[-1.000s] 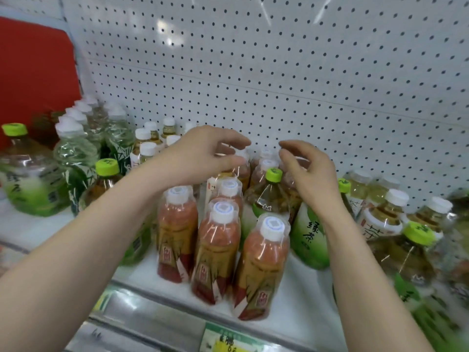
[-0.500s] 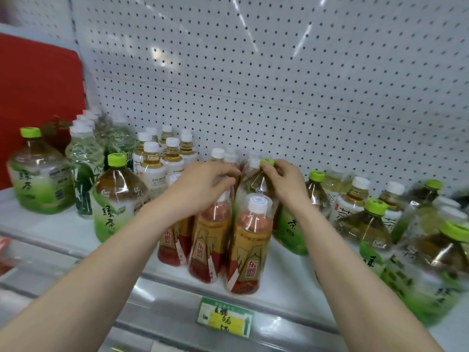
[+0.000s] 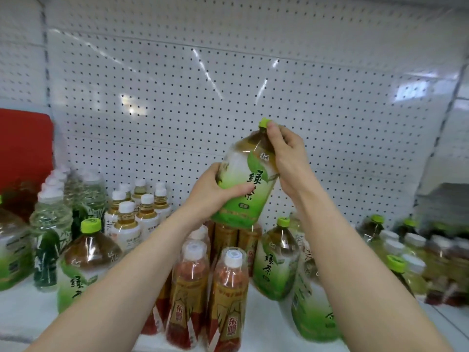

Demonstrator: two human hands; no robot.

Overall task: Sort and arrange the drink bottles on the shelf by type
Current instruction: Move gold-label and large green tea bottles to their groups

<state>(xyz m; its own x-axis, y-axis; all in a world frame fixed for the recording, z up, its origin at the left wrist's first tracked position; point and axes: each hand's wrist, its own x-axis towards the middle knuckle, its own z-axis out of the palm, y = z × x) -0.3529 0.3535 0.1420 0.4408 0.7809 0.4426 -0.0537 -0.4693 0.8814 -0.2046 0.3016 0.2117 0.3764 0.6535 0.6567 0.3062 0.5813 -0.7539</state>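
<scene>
With your left hand (image 3: pixel 210 191) wrapped round its lower body and right hand (image 3: pixel 286 156) pinching the neck, the green tea bottle (image 3: pixel 247 179) hangs tilted mid-frame above the red-orange bottles (image 3: pixel 208 288); lowering carelessly could topple them.

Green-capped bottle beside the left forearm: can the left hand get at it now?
Likely not yet: the left hand grips the lifted green tea bottle. Nothing stands before the green-capped bottle.

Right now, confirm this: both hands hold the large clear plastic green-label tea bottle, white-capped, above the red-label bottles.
Wrong colour: the head view shows a lime-green cap, not white. The rest stands: left hand and right hand hold the large green-label tea bottle above the red-label bottles.
</scene>
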